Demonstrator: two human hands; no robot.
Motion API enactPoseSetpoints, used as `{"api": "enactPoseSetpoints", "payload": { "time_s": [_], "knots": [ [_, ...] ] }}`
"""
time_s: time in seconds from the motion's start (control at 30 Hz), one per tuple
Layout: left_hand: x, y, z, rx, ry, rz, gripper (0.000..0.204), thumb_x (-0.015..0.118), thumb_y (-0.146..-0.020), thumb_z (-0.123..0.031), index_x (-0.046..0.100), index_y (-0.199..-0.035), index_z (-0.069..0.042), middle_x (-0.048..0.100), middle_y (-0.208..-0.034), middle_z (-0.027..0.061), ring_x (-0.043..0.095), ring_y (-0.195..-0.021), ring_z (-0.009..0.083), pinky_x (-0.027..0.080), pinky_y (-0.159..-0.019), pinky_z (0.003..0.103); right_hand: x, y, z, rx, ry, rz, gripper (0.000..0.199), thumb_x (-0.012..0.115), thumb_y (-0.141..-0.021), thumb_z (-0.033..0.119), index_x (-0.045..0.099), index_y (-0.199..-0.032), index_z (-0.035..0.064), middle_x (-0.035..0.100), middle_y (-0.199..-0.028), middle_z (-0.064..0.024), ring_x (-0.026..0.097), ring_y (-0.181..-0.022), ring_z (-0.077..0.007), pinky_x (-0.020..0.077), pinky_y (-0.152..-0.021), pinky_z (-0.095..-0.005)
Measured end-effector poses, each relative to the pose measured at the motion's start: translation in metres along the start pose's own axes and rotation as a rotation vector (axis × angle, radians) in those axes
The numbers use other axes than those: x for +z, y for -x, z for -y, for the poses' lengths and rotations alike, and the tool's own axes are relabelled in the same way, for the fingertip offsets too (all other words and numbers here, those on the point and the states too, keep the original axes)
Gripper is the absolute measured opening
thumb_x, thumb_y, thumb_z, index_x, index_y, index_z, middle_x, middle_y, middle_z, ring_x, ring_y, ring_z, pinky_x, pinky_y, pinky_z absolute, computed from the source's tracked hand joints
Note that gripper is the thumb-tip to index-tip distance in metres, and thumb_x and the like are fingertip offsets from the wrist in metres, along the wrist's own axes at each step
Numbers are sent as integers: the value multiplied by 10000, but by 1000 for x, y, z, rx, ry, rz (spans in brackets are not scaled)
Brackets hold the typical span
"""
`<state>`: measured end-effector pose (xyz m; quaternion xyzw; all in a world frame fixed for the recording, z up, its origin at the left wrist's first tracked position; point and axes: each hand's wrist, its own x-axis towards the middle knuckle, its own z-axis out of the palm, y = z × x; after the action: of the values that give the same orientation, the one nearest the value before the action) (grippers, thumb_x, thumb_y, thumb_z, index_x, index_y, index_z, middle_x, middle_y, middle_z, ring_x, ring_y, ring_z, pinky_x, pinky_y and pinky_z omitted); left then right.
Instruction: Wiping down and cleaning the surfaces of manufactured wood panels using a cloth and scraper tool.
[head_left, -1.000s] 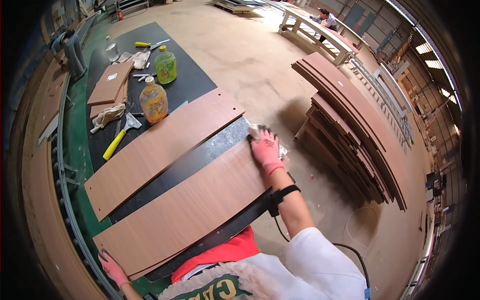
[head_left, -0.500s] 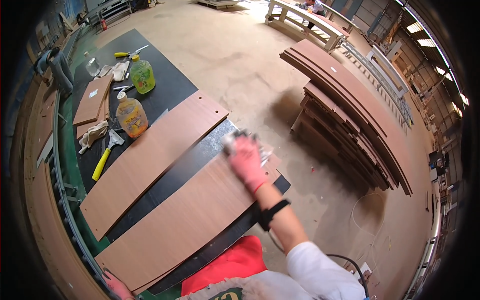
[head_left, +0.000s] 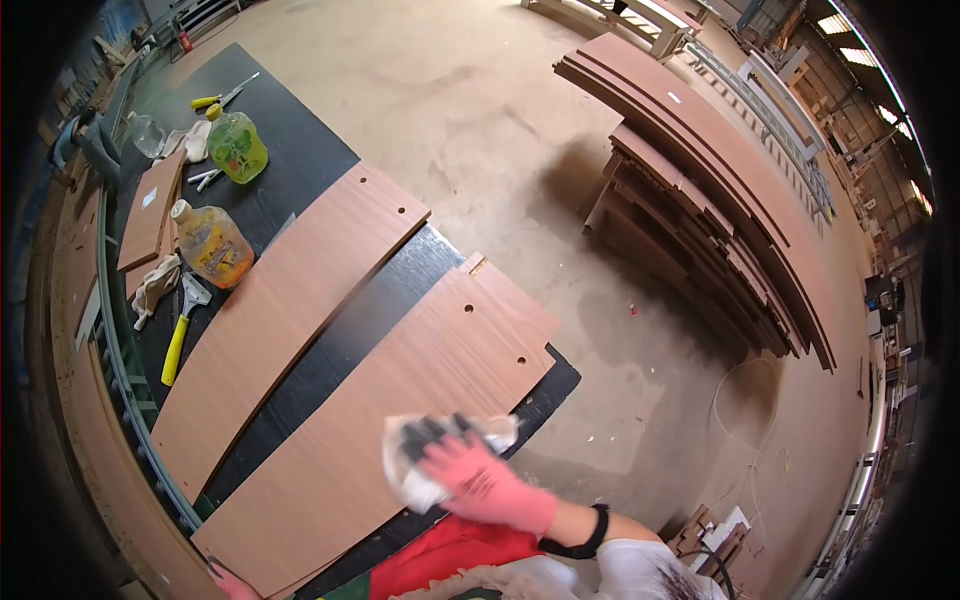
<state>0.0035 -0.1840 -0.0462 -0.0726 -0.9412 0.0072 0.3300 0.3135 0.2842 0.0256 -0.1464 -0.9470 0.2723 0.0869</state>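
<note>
Clutching a bunched white cloth (head_left: 404, 482), we had our gloved right hand (head_left: 478, 483) out over the long edge of the nearer brown panel (head_left: 365, 430) in the head view! Our dark-tipped fingers bent down over the fabric and gripped it from above, thumb out of sight, everything blurred; whether the cloth touched the wood, we could not tell. Down at the lower left, only a slice of our left hand (head_left: 232, 582) showed, right by the panel's end, and we could not tell whether its fingers pinched or merely rested there.

And what a spread in front of us! That panel lay slantwise on the black table (head_left: 290, 130), its far end notched and showing two dark holes. Beside it, across a dark strip, we had the second brown panel (head_left: 290, 310) lying flat, also drilled at its far end. Past that, we spotted a yellow-handled scraper (head_left: 176, 345) below a bottle of amber liquid (head_left: 215, 250), then a green bottle (head_left: 238, 147) standing farther up. Over to our right, well apart from the table, a tall stack of brown boards (head_left: 690, 150) rose from the floor (head_left: 480, 110)!
</note>
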Motion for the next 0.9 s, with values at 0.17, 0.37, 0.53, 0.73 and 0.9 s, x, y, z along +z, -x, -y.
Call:
{"api": "enactPoseSetpoints", "payload": {
  "time_s": [0.17,0.37,0.53,0.73,0.9],
  "knots": [
    [-51,-28,6,-48,-117,58,433,489,-852,-489,565,-957,-76,524,-926,93,485,-808,266,400,-711,353,-50,-24,-39,323,125,-116,429,657,-624,226,545,-996,43,504,-978,-125,461,-1027,-319,296,-991,-464],
    [-75,-93,-233,89,761,549,336,500,-888,-95,489,-1195,38,541,-1146,137,505,-1073,223,399,-921,306,-50,-24,-51,271,219,-47,676,687,-641,293,458,-1228,45,468,-1193,-136,369,-1218,-322,220,-1046,-515],
    [-127,-84,-487,594,1127,982,326,623,-769,-164,592,-1054,-9,587,-969,149,577,-897,272,451,-804,342,-37,-44,-53,234,145,-71,697,683,-664,306,426,-1271,82,451,-1250,-120,352,-1253,-307,215,-1058,-513],
    [-109,-68,-630,885,890,1491,337,609,-796,-192,602,-1095,-37,622,-904,40,551,-802,107,450,-681,257,-44,-43,-53,201,102,-140,702,689,-661,300,425,-1277,90,446,-1264,-118,355,-1252,-296,215,-1057,-512],
    [-94,-71,-650,873,885,1707,343,617,-767,-267,639,-1029,-47,651,-949,109,590,-868,168,455,-776,287,-44,-40,-58,211,82,-120,742,696,-653,320,406,-1293,82,433,-1281,-116,345,-1263,-287,205,-1061,-511]
  ]
}}
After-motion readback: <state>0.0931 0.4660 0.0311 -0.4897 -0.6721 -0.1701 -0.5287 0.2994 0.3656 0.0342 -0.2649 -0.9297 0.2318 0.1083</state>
